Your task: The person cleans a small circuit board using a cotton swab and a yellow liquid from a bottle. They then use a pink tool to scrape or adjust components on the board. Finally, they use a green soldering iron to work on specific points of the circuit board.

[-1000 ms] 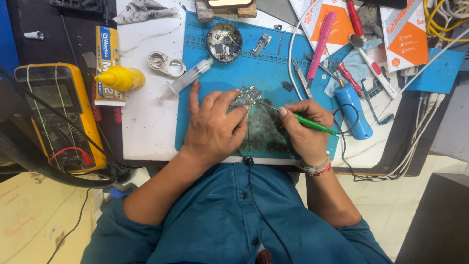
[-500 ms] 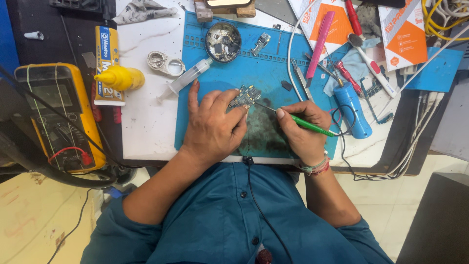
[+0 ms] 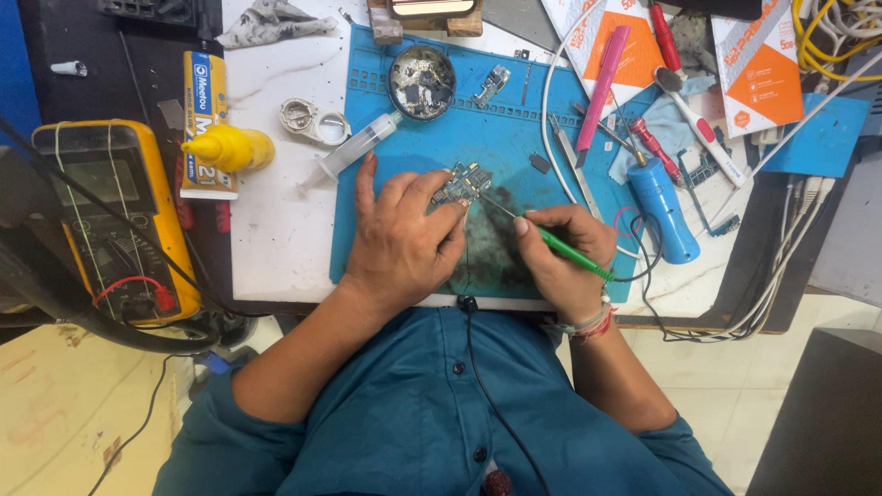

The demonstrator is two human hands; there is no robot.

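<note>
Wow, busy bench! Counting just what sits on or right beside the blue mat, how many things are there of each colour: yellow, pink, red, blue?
Yellow: 2, the boxy yellow multimeter and the yellow plastic squeeze bottle.
Pink: 1, the long flat pink plastic tool.
Red: 2, the small red-handled screwdriver and the longer red-handled tool.
Blue: 1, the blue cylindrical handheld tool.
Total: 6.

yellow multimeter [image 3: 110, 216] – far left | syringe [image 3: 354, 147] | blue cylinder tool [image 3: 663, 209] – right | yellow bottle [image 3: 225, 147]
</note>
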